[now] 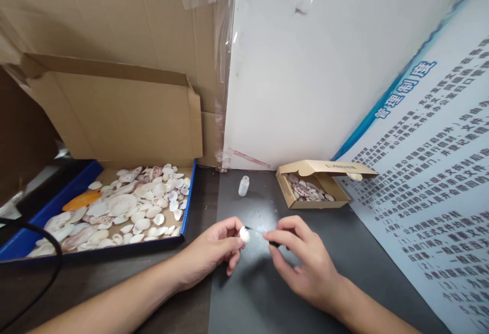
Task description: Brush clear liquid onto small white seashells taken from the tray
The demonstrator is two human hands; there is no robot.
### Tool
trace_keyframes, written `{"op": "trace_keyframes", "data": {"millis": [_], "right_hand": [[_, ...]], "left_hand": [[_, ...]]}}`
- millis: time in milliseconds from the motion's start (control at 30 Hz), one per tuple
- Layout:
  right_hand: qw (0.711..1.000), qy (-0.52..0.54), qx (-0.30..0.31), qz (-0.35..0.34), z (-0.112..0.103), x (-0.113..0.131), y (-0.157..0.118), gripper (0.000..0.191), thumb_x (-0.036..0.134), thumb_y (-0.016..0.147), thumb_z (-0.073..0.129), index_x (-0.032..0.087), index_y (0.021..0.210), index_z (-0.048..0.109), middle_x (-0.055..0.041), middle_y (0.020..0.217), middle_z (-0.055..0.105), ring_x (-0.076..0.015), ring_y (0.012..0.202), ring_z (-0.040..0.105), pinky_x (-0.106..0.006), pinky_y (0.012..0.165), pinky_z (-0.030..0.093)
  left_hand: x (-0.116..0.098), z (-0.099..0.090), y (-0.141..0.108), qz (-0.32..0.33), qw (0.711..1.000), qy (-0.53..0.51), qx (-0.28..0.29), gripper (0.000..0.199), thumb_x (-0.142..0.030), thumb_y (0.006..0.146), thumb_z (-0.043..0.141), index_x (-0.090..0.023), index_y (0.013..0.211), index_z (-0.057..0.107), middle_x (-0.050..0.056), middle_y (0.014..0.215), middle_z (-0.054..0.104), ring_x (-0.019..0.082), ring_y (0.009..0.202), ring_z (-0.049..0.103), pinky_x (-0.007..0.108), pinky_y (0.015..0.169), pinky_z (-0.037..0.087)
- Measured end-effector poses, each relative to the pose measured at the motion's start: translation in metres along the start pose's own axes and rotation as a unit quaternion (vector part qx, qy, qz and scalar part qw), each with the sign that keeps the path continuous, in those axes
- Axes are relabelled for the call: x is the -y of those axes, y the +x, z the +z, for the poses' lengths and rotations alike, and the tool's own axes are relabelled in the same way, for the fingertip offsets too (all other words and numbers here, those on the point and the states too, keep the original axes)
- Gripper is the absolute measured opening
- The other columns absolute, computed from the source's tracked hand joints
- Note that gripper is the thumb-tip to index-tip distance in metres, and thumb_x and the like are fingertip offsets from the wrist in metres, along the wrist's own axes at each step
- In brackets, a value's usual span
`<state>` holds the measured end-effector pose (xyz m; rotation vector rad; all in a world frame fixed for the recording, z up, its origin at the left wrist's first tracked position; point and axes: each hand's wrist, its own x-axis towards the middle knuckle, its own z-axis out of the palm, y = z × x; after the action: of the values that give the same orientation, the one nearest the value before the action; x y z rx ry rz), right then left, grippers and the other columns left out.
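Note:
A small white ribbed shell [245, 234] is pinched between the thumb and fingers of my left hand [216, 250], above the dark mat. My right hand [303, 257] is just to its right, its thumb and fingers closed on a thin tool with a black handle [274, 244]. The tool's slender tip reaches left toward the shell; whether it touches cannot be made out. Beyond both hands a small white bottle [243, 186] stands upright and uncapped on the mat.
At the left is an open blue-sided box [190, 201] full of shells, with a black cable [57, 265] beside it. A smaller open cardboard box [324, 204] of shells sits at the back right. Cardboard, a white panel and a printed poster [428, 186] stand behind.

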<state>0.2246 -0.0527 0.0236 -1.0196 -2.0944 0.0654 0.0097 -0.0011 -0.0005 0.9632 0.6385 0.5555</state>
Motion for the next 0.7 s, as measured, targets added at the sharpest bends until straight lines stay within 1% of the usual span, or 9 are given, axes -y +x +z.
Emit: {"op": "trace_keyframes", "data": {"millis": [100,200,267,333,400,467,500,567,700], "right_hand": [[1.0,-0.009,-0.023,0.018,-0.0019,-0.0012,0.0006,0.026,0.006,0.088,0.056,0.018,0.109,0.063,-0.0066,0.092,0.055,-0.0157,0.069,0.06,-0.028,0.06,0.052],[1.0,0.002,0.002,-0.008,-0.0026,-0.0021,0.0003,0.027,0.007,0.088,0.056,0.019,0.11,0.063,-0.0061,0.091,0.055,-0.0175,0.073,0.061,-0.029,0.062,0.053],[1.0,-0.004,0.01,0.011,-0.0024,-0.0021,-0.0001,0.026,0.006,0.088,0.055,0.019,0.109,0.063,-0.006,0.091,0.054,-0.0174,0.073,0.062,-0.03,0.062,0.053],[0.999,-0.002,-0.014,0.033,-0.0024,-0.0016,-0.0005,0.026,0.005,0.088,0.054,0.019,0.109,0.063,-0.0067,0.094,0.053,-0.0174,0.075,0.061,-0.03,0.065,0.053],[0.999,0.013,-0.024,0.021,-0.0021,-0.0008,-0.001,0.027,0.005,0.087,0.055,0.019,0.109,0.062,-0.0067,0.094,0.053,-0.0174,0.075,0.061,-0.031,0.066,0.053],[1.0,0.02,0.0,0.006,-0.0012,-0.0002,-0.0014,0.026,0.005,0.087,0.055,0.02,0.108,0.062,-0.0062,0.093,0.053,-0.0172,0.073,0.061,-0.03,0.063,0.053],[1.0,0.017,0.007,0.015,-0.0005,-0.0001,-0.0015,0.026,0.006,0.087,0.055,0.019,0.108,0.062,-0.0061,0.092,0.053,-0.0176,0.073,0.061,-0.03,0.063,0.053],[0.999,0.015,0.003,0.031,0.0009,-0.0004,-0.0016,0.026,0.006,0.088,0.054,0.019,0.108,0.062,-0.0063,0.091,0.054,-0.0176,0.073,0.061,-0.03,0.063,0.053],[1.0,0.017,0.009,0.02,0.0019,-0.0006,-0.0018,0.026,0.007,0.087,0.054,0.02,0.108,0.061,-0.0059,0.091,0.054,-0.0179,0.073,0.061,-0.031,0.063,0.053]], "left_hand": [[-0.0019,0.0012,0.0001,0.001,1.0,-0.005,-0.003,0.027,-0.032,0.075,0.072,-0.018,0.081,0.05,-0.007,0.065,0.05,0.006,0.047,0.044,0.019,0.045,0.039],[-0.0025,0.0016,-0.0004,-0.001,1.0,-0.009,0.001,0.027,-0.031,0.075,0.073,-0.019,0.081,0.05,-0.007,0.064,0.05,0.006,0.046,0.045,0.019,0.045,0.039],[-0.0023,0.0013,-0.0009,0.0,1.0,-0.013,0.002,0.026,-0.03,0.075,0.072,-0.019,0.081,0.05,-0.007,0.063,0.05,0.006,0.046,0.045,0.019,0.046,0.04],[-0.0023,0.001,-0.0012,0.001,1.0,-0.017,0.0,0.025,-0.03,0.075,0.072,-0.018,0.08,0.05,-0.006,0.065,0.051,0.006,0.046,0.046,0.019,0.046,0.041],[-0.0028,0.0012,-0.0012,0.002,1.0,-0.023,0.001,0.026,-0.03,0.074,0.073,-0.018,0.079,0.051,-0.005,0.07,0.053,0.006,0.047,0.047,0.02,0.046,0.042],[-0.0031,0.0016,-0.0011,0.003,1.0,-0.028,0.004,0.026,-0.03,0.073,0.073,-0.018,0.08,0.051,-0.004,0.073,0.055,0.006,0.048,0.048,0.021,0.047,0.043],[-0.003,0.0017,-0.001,0.004,1.0,-0.03,0.004,0.026,-0.03,0.073,0.074,-0.018,0.08,0.052,-0.004,0.074,0.055,0.006,0.048,0.049,0.021,0.047,0.043],[-0.0023,0.0019,-0.0009,0.006,0.999,-0.031,0.003,0.026,-0.029,0.073,0.074,-0.018,0.08,0.052,-0.004,0.075,0.055,0.006,0.048,0.049,0.022,0.048,0.044],[-0.0005,0.0014,-0.0008,0.013,0.999,-0.029,0.001,0.027,-0.03,0.074,0.074,-0.018,0.08,0.051,-0.006,0.069,0.052,0.006,0.047,0.047,0.021,0.048,0.044]]}}
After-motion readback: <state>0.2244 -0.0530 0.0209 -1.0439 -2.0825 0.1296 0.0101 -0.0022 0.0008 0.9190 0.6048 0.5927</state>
